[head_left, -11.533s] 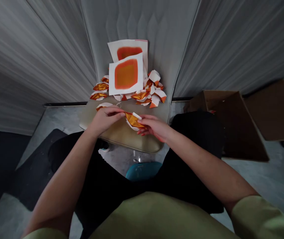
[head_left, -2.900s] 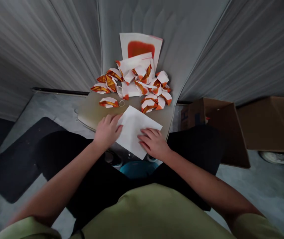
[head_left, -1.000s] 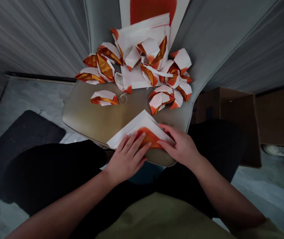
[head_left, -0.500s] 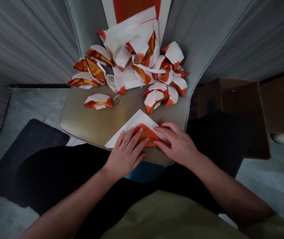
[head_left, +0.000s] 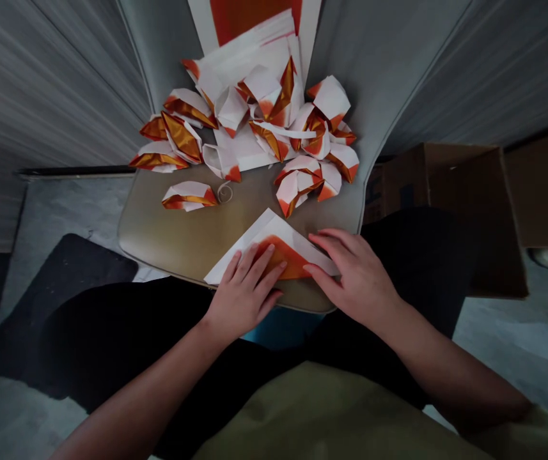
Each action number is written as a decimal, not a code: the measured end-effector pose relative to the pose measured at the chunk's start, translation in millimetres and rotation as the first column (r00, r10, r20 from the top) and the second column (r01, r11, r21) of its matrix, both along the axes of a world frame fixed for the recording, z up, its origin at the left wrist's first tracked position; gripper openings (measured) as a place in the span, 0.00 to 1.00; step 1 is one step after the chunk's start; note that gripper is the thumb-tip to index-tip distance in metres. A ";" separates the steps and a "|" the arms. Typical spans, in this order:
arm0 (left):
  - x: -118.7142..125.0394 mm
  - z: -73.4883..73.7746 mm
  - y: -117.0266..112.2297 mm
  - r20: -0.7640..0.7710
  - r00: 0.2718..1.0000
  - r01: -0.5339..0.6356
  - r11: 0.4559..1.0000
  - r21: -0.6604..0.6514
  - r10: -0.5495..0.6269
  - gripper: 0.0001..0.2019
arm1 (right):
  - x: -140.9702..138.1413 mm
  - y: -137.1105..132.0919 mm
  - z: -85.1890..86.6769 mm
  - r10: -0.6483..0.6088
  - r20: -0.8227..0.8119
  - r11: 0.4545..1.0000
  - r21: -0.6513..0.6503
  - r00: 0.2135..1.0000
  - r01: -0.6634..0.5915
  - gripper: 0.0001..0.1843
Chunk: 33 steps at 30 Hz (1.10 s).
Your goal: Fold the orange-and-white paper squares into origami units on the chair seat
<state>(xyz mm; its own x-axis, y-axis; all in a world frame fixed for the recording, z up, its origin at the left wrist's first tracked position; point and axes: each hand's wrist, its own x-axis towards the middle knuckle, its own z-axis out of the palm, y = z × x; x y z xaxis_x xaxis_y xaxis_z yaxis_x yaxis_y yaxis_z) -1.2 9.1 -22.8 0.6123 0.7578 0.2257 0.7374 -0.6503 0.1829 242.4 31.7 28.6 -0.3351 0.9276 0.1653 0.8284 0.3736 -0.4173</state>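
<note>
A sheet of joss paper (head_left: 289, 248), folded into a triangle, white-edged with an orange-gold middle, lies at the front of the chair seat. My left hand (head_left: 242, 291) rests on its left half, fingers spread flat. At the right corner is my right hand (head_left: 357, 271), its thumb and fingers apart over the paper's edge, not closed on it. Beyond the sheet lie several folded paper ingots, white with orange and gold, among them a lone ingot (head_left: 189, 196) at the left and a cluster including this ingot (head_left: 297, 182) at the right.
A stack of flat paper sheets (head_left: 254, 54) leans toward the chair back, partly under the ingots. The padded chair seat (head_left: 158, 236) holds everything. A curled strip (head_left: 226, 191) lies beside the lone ingot. An open cardboard box (head_left: 470, 223) stands on the floor at right.
My right hand has slid a little outward to the right along the folded sheet toward its corner. My left hand stays flat on the paper. The camera view shifts slightly.
</note>
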 end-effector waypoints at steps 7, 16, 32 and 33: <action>-0.2 -6.1 0.8 0.004 1.000 0.006 1.000 0.025 -0.006 0.25 | -35.7 -53.9 -1.1 0.051 0.072 0.997 -0.061 0.996 -0.046 0.27; -0.4 -10.3 -0.3 -0.021 0.999 -0.030 0.998 0.055 0.031 0.26 | -50.5 -71.8 -23.5 -0.025 0.122 0.984 -0.172 0.992 0.046 0.37; 0.3 -9.6 2.9 -0.052 0.998 -0.042 0.998 0.055 0.045 0.27 | -51.1 -71.2 -37.4 -0.053 0.132 0.986 -0.151 0.990 0.073 0.39; 0.3 -9.9 3.0 -0.046 0.998 -0.040 0.998 0.053 0.043 0.27 | -51.4 -71.2 -37.4 -0.056 0.129 0.986 -0.151 0.990 0.075 0.39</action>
